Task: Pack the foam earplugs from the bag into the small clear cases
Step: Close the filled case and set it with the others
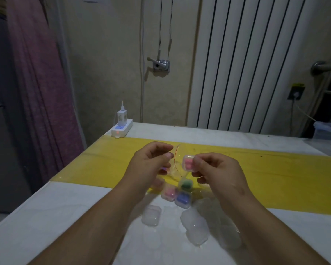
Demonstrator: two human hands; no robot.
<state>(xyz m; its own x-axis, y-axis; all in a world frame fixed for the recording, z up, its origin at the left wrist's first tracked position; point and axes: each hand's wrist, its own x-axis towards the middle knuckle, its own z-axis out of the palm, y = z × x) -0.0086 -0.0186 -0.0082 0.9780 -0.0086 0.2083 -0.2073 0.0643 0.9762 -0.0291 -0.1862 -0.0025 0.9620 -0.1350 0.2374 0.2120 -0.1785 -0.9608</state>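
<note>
My right hand (216, 173) pinches a small clear case (189, 162) with pink earplugs inside, held above the table. My left hand (151, 161) grips the edge of a clear plastic bag (177, 159) with a red seal line. Under my hands on the table lie filled cases: a green one (186, 184), a pink one (169, 193) and a blue one (182, 199). Nearer me lie empty clear cases (151, 215) and several more stacked to the right (196, 228).
A white table (65, 217) carries a yellow strip (275, 175) across it. A white power strip with a charger (121, 127) sits at the far left corner. A plastic container (328, 131) stands at the far right. A curtain hangs left, a radiator behind.
</note>
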